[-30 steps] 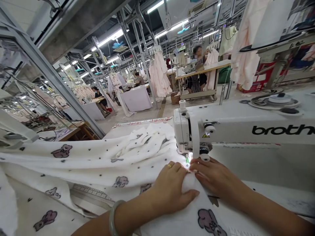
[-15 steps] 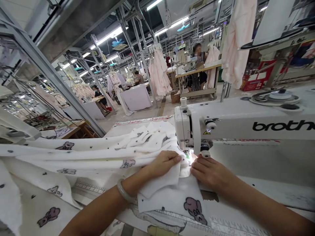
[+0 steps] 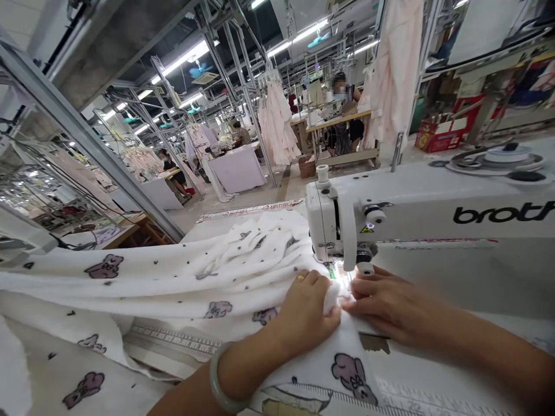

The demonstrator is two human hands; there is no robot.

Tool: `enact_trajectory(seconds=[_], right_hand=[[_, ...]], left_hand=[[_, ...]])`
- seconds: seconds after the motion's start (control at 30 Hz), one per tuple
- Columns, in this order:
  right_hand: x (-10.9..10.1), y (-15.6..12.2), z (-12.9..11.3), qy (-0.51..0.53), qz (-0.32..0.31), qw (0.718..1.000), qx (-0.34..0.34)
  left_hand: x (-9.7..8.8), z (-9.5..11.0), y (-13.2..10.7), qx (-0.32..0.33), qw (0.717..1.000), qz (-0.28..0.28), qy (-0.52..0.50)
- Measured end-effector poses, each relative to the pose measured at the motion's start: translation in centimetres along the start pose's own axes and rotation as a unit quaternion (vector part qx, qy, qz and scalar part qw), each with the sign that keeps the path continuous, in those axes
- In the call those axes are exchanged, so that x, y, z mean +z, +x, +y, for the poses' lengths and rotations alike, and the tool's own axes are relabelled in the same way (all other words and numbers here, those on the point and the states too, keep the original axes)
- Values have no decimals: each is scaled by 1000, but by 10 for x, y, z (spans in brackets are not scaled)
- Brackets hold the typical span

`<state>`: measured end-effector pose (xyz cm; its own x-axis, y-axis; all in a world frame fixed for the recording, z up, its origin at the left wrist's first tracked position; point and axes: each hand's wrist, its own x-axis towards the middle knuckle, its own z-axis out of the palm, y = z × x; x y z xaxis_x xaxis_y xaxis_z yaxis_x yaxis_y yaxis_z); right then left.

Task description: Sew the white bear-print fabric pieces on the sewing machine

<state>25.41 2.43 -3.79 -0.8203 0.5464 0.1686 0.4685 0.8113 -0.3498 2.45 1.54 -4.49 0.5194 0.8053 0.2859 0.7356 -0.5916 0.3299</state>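
White fabric (image 3: 147,277) printed with purple bears spreads over the table and runs up to the lit needle area of a white sewing machine (image 3: 416,202). My left hand (image 3: 306,312), with a ring and a bangle on the wrist, pinches a fold of this fabric just left of the presser foot. Close on the right of the needle, my right hand (image 3: 385,303) has its fingers bent against the fabric edge, thumb pressed low beside it. The needle tip and the exact stitch line are hidden by glare and fingers.
Printed ruler tape (image 3: 173,341) runs along the table's front. A thread stand (image 3: 481,46) rises at the right. A slanted metal post (image 3: 82,133) stands left. Pink garments (image 3: 277,121) hang beyond, and a co-worker (image 3: 342,98) sits at another machine.
My left hand has turned over the fabric, its knuckles now up and its fingers gripping a bunched fold. My right hand has shifted slightly right with its fingers less curled. The view has tilted a little.
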Motion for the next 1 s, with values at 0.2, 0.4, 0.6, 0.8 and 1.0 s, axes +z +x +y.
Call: enact_trajectory(seconds=[0.2,0.4,0.6,0.8,1.0], right_hand=[[-1,1,-1,11,5,1000,-2],[-1,-1,-2,6,7,1000,-10],[7,-4,2,-58,110,992,-21],[20,-2,5,-107,176,978,-44],[29,2,11,-187,240,952,-37]], left_hand=[[0,-6,-4,101,992,1,72],[-1,1,-8,230,945,-27,231],[0,4,-14,220,944,-50,241],[-2,-3,-9,222,947,-68,222],[2,-15,7,208,952,-79,209]])
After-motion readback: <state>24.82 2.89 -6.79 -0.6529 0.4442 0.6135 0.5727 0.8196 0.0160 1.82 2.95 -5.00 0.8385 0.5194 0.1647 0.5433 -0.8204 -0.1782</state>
